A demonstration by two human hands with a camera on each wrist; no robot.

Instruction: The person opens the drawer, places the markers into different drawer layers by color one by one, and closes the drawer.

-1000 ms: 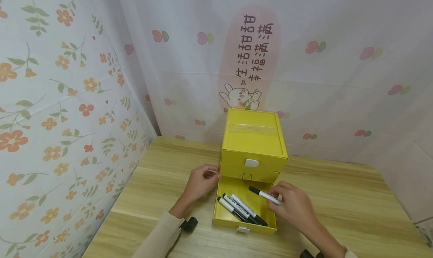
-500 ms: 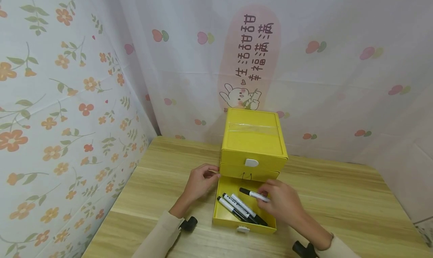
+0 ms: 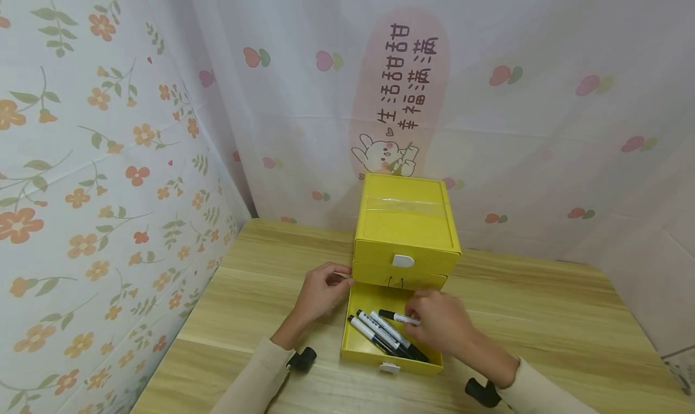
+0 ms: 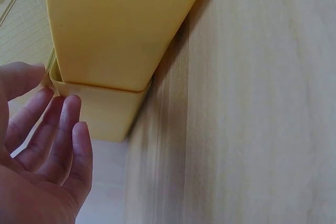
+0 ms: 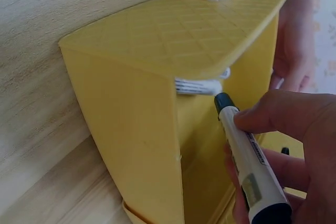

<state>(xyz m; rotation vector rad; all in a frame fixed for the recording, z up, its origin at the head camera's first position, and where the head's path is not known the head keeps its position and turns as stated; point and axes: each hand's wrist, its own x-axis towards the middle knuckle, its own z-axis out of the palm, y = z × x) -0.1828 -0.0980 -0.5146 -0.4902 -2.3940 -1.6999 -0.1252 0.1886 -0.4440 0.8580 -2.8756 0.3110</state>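
Note:
In the head view, a yellow drawer cabinet (image 3: 407, 221) stands on the wooden table with its lower drawer (image 3: 358, 355) pulled out. Three white markers with black caps (image 3: 380, 335) lie slanted in the drawer. My right hand (image 3: 440, 320) is over the drawer's right side and grips another white marker (image 3: 398, 316), its black cap pointing left, close to the lying ones. The right wrist view shows this marker (image 5: 252, 166) between thumb and fingers. My left hand (image 3: 324, 290) holds the cabinet's front left edge, thumb and fingertips at the rim (image 4: 55, 74), other fingers loosely bent.
The upper drawer front with a white handle (image 3: 403, 261) is closed. Another white handle (image 3: 390, 367) sits on the lower drawer's front. A patterned curtain (image 3: 304, 130) hangs behind the table (image 3: 260, 275), with a floral one (image 3: 108, 221) at the left.
My right hand has moved left and slightly down with the marker, bringing it further over the drawer, beside the other markers. The left hand and cabinet have stayed in place.

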